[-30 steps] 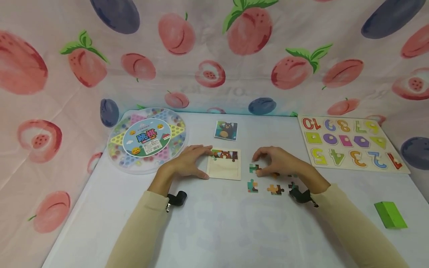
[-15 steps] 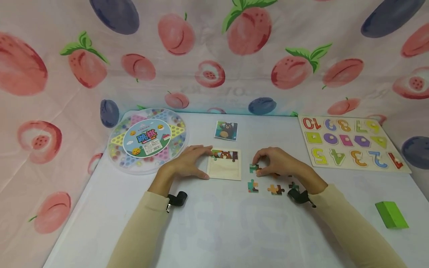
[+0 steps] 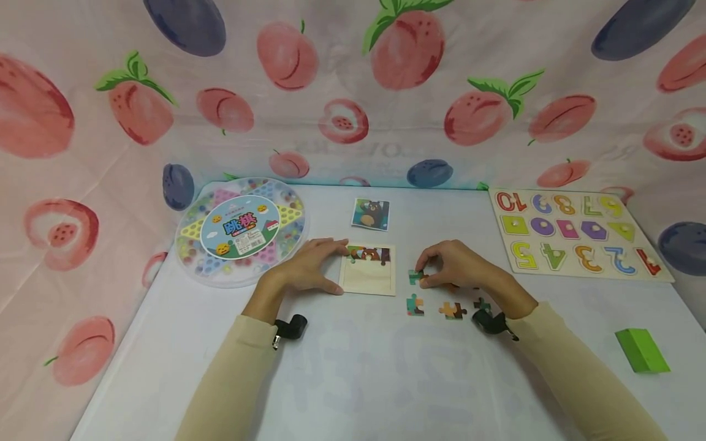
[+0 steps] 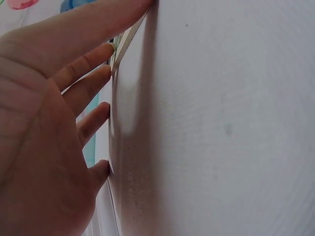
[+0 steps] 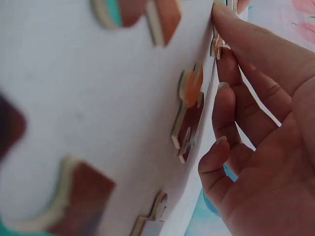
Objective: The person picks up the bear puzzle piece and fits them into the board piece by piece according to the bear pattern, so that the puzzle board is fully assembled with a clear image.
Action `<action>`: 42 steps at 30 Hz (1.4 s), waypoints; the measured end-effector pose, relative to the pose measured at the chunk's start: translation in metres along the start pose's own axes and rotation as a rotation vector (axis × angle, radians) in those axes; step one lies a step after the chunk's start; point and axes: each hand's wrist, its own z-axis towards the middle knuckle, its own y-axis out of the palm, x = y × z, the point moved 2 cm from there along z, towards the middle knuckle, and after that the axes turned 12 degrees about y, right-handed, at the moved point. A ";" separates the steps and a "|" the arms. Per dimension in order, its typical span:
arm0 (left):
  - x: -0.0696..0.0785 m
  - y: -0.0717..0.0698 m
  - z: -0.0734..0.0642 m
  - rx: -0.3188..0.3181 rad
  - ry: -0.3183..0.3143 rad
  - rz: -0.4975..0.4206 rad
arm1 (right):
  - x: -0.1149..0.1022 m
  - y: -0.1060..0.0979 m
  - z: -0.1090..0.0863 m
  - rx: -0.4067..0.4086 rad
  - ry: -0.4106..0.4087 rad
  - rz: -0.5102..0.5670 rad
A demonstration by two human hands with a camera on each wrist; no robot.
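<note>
A small wooden puzzle tray point(image 3: 366, 280) lies in the middle of the table in the head view. Bear-face pieces point(image 3: 368, 254) fill its top row; below them the bare wood shows. My left hand point(image 3: 309, 267) rests at the tray's left side, thumb and index finger spread to its corners. In the left wrist view its fingers point(image 4: 91, 93) are straight. Right of the tray, my right hand point(image 3: 455, 264) pinches a green and brown puzzle piece point(image 3: 415, 277) between thumb and index finger. Loose pieces around it include a turquoise one point(image 3: 415, 305) and an orange-brown one point(image 3: 453, 311).
Behind the tray lies a bear picture card point(image 3: 371, 214). A round Chinese checkers box point(image 3: 187, 257) stands at the back left, a number puzzle board point(image 3: 584, 239) at the back right. A green block point(image 3: 642, 350) is at the far right. Patterned cloth point(image 3: 342, 73) hangs behind.
My right thumb and index finger have closed onto the green and brown piece. The left hand and the tray stay where they were.
</note>
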 end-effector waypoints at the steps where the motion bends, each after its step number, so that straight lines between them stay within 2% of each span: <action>1: 0.000 0.000 0.000 -0.001 -0.001 0.000 | 0.001 0.000 0.000 0.002 -0.008 0.003; 11: -0.001 0.000 0.001 -0.007 -0.011 -0.008 | -0.003 0.002 -0.001 0.014 -0.046 0.019; 18: -0.002 0.000 0.001 -0.010 -0.013 -0.016 | -0.003 0.001 -0.003 -0.038 -0.083 0.108; 27: -0.001 0.000 0.001 -0.005 -0.017 -0.026 | 0.000 -0.002 -0.001 -0.101 -0.090 0.147; 35: -0.001 0.000 0.001 -0.004 -0.013 -0.027 | -0.002 -0.004 0.000 -0.055 -0.104 0.185; 42: -0.001 0.001 0.001 -0.002 -0.019 -0.023 | -0.013 -0.004 0.006 0.005 -0.135 0.250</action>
